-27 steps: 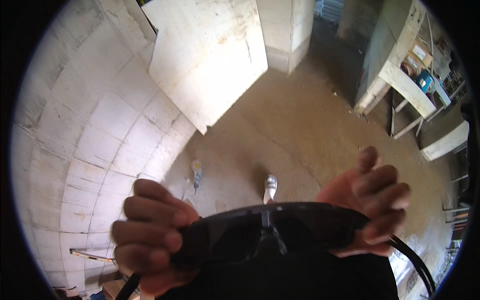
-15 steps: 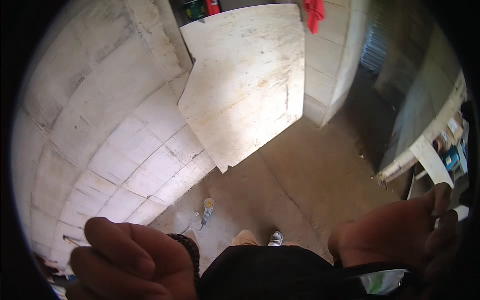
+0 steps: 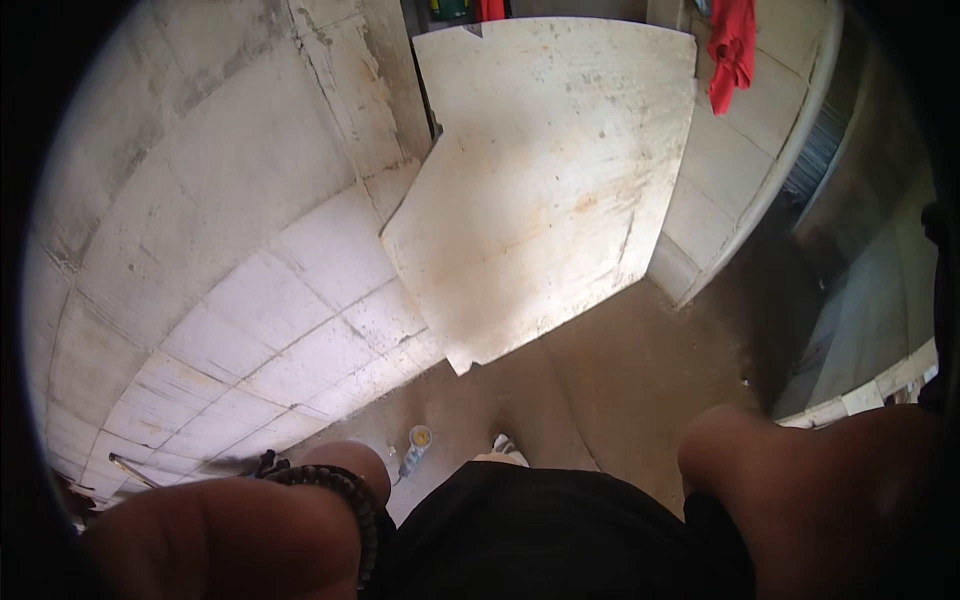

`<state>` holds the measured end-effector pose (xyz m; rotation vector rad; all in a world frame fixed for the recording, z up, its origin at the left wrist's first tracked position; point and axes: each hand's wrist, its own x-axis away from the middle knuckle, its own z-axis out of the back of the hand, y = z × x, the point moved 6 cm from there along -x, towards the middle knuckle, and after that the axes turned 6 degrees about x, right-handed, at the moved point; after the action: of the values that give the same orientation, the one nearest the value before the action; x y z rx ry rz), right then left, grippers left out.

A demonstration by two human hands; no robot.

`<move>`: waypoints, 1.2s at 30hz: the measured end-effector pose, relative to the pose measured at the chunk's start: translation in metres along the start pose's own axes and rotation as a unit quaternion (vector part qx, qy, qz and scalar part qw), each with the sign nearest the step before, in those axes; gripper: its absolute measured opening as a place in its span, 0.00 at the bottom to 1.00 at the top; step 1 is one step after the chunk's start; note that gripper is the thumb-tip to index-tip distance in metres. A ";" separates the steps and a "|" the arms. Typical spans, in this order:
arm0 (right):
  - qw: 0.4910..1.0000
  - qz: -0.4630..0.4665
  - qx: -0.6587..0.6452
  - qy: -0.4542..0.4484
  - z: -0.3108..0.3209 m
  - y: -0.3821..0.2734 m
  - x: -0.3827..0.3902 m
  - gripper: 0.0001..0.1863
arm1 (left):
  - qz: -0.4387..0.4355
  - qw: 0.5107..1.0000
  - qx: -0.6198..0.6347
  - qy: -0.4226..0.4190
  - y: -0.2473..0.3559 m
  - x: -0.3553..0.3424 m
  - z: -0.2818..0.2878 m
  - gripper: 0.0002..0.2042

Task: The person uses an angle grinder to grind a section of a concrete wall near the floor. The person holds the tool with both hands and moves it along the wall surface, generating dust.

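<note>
pale block wall (image 3: 290, 250) with dark, streaked joints fills the left side of the room, curving toward the rim of the view, and meets a dusty brown concrete floor (image 3: 620, 370). a large off-white flat panel (image 3: 545, 190), stained and scuffed, stands upright or nearly so in front of it, its lower corner notched. to the right of the panel, a bright red cloth (image 3: 733, 50) hangs beside a pale block pillar (image 3: 735, 170).

the left hand (image 3: 220, 540) shows large at the lower left, with a dark braided bracelet (image 3: 352, 490) around its wrist. its fingers cannot be made out, so i cannot tell whether they are apart, together or clamped on anything. the right hand (image 3: 845, 480) is at the lower right, running into the dark rim; its fingers are hidden too, and its state cannot be told either. the two are well apart, with black clothing (image 3: 560, 530) between them.

a grey-blue hand tool with a round yellowish disc (image 3: 416, 445) lies on the floor, beyond the bracelet and near the foot of the wall. to its right, a foot in a grey-and-white sandal (image 3: 505, 446) shows just past the clothing.
</note>
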<state>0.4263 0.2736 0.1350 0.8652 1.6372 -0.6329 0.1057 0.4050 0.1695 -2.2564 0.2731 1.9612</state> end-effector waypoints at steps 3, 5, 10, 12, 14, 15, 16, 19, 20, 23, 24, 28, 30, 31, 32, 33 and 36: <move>1.000 0.002 -0.005 0.006 -0.030 0.033 0.002 0.25 | -0.011 1.000 -0.010 -0.001 -0.041 -0.008 0.003 0.06; 1.000 0.004 -0.006 0.010 -0.051 0.055 0.005 0.25 | -0.016 1.000 -0.013 -0.002 -0.072 -0.010 0.004 0.06; 1.000 -0.001 -0.020 0.019 -0.094 0.110 0.016 0.25 | -0.019 0.999 -0.033 -0.008 -0.131 -0.013 0.003 0.07; 0.999 0.000 -0.024 0.022 -0.109 0.135 0.020 0.25 | -0.023 0.999 -0.037 -0.014 -0.151 -0.013 -0.002 0.07; 0.999 -0.001 -0.037 0.023 -0.123 0.161 0.023 0.25 | -0.028 0.998 -0.052 -0.017 -0.171 -0.015 -0.005 0.07; 0.999 -0.001 -0.042 0.018 -0.128 0.174 0.025 0.25 | -0.027 0.998 -0.058 -0.016 -0.180 -0.012 -0.008 0.07; 0.999 0.000 -0.048 0.013 -0.135 0.188 0.027 0.25 | -0.026 0.998 -0.063 -0.015 -0.192 -0.010 -0.010 0.07; 0.998 -0.002 -0.062 0.011 -0.150 0.236 0.035 0.25 | -0.028 0.996 -0.081 -0.020 -0.227 -0.006 -0.023 0.07; 0.998 -0.002 -0.065 0.011 -0.154 0.252 0.037 0.25 | -0.026 0.996 -0.086 -0.024 -0.238 -0.004 -0.030 0.07; 0.997 0.001 -0.080 0.016 -0.166 0.311 0.042 0.25 | -0.035 0.991 -0.123 -0.029 -0.277 0.000 -0.052 0.07; 0.996 0.002 -0.090 0.017 -0.172 0.334 0.042 0.25 | -0.038 0.989 -0.141 -0.031 -0.291 0.000 -0.060 0.07; 0.994 0.002 -0.104 0.028 -0.193 0.432 0.037 0.25 | -0.016 0.960 -0.279 -0.015 -0.362 0.010 -0.084 0.08; 0.993 0.005 -0.109 0.034 -0.208 0.481 0.037 0.25 | 0.008 0.934 -0.358 0.001 -0.394 0.018 -0.086 0.08; 0.993 0.001 -0.112 0.027 -0.219 0.502 0.035 0.25 | 0.028 0.916 -0.399 0.009 -0.406 0.021 -0.086 0.08; 0.993 0.001 -0.117 0.025 -0.232 0.525 0.035 0.25 | 0.046 0.898 -0.436 0.016 -0.425 0.026 -0.084 0.08; 0.992 -0.001 -0.124 0.021 -0.245 0.544 0.037 0.25 | 0.066 0.879 -0.472 0.024 -0.438 0.032 -0.081 0.08; 0.989 -0.017 -0.149 0.009 -0.282 0.597 0.048 0.25 | 0.115 0.824 -0.554 0.029 -0.469 0.050 -0.075 0.08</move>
<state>0.7411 0.8550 0.1761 0.6280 1.7115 -0.3904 0.2913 0.8425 0.1243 -2.9856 -0.8903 2.5779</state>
